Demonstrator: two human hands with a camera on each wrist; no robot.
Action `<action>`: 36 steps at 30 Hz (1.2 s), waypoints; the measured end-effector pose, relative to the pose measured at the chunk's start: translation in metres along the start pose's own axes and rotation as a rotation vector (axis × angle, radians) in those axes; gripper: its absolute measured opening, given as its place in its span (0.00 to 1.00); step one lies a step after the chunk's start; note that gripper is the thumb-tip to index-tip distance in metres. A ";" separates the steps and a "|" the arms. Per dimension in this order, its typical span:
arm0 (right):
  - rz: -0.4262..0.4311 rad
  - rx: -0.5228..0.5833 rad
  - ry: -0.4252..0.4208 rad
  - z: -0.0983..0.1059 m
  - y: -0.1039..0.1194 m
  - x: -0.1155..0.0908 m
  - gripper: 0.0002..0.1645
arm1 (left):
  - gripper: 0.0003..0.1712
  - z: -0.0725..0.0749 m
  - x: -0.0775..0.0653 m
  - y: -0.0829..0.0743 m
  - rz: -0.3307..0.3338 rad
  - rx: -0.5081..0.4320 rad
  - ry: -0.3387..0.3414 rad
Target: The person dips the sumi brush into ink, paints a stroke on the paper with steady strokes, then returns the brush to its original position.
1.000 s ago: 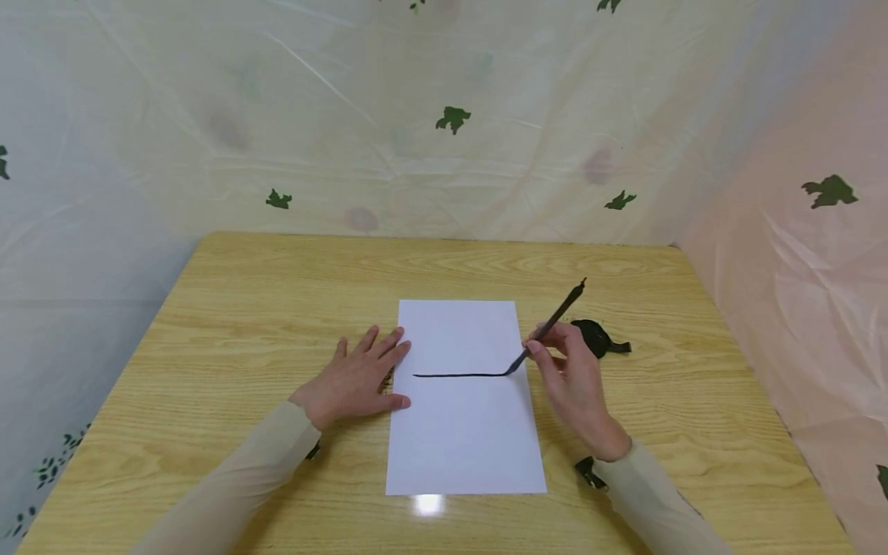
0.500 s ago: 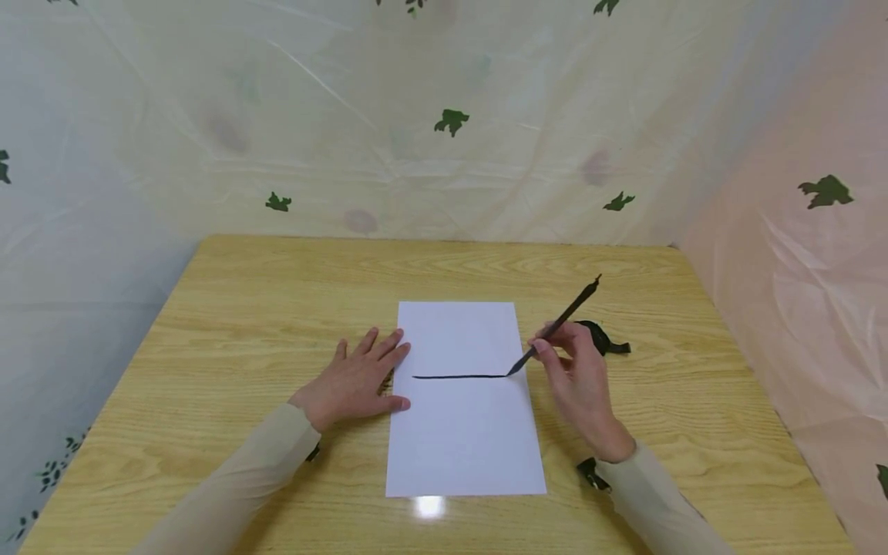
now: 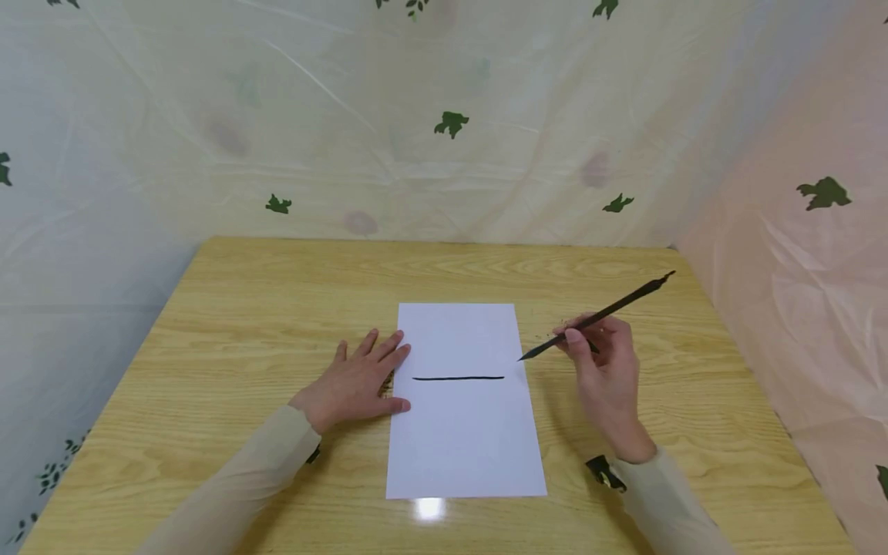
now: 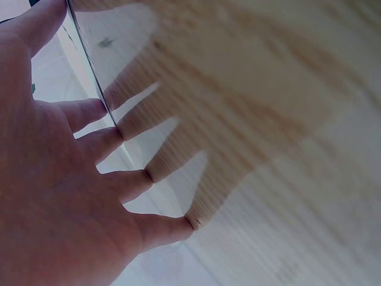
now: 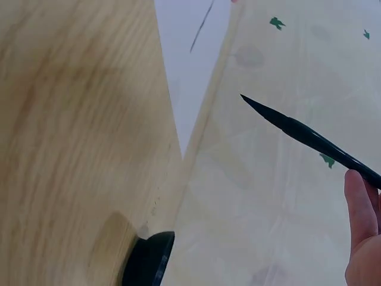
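Observation:
My right hand [image 3: 609,378] pinches a black writing brush [image 3: 627,300] by its shaft. The brush slants, with its pointed tip over the right edge of a white paper sheet [image 3: 461,455]; in the right wrist view the tip [image 5: 256,105] shows raised. One thin black stroke [image 3: 458,378] runs across the middle of the paper. My left hand [image 3: 357,379] lies with fingers spread on the sheet's left edge, fingertips and thumb on the paper. In the left wrist view its fingers [image 4: 125,185] are straight, touching the table.
A black ink dish [image 5: 146,262] stands on the wooden table [image 3: 277,277] right of the paper, mostly hidden by my right hand in the head view. Pale sheeting with green leaf shapes [image 3: 452,124] hangs behind the table and at both sides.
My right hand has lifted the brush off the right end of the stroke and moved right, tipping the shaft lower. The hand now covers the ink dish. My left hand stays in place.

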State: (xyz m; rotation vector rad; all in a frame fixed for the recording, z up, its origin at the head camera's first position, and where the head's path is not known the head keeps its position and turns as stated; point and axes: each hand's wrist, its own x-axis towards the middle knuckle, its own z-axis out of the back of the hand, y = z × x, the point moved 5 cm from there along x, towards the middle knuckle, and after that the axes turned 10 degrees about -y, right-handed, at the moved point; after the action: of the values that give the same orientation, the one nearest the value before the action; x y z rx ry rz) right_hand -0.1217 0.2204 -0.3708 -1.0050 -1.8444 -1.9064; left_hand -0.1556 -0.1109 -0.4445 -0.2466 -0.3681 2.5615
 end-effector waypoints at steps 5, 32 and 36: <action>-0.022 0.063 -0.044 0.009 0.002 0.004 0.17 | 0.54 0.000 0.000 0.000 0.005 -0.003 0.002; -0.036 0.155 -0.212 0.055 0.006 0.017 0.17 | 0.53 0.001 0.000 0.000 0.007 -0.012 0.001; -0.029 0.145 -0.237 0.066 0.004 0.019 0.18 | 0.53 0.001 0.000 -0.001 0.003 -0.012 0.000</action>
State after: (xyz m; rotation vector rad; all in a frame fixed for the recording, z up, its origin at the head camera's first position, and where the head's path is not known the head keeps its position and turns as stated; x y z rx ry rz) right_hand -0.1144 0.2882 -0.3603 -1.2044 -2.1034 -1.7013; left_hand -0.1552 -0.1101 -0.4436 -0.2514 -0.3831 2.5626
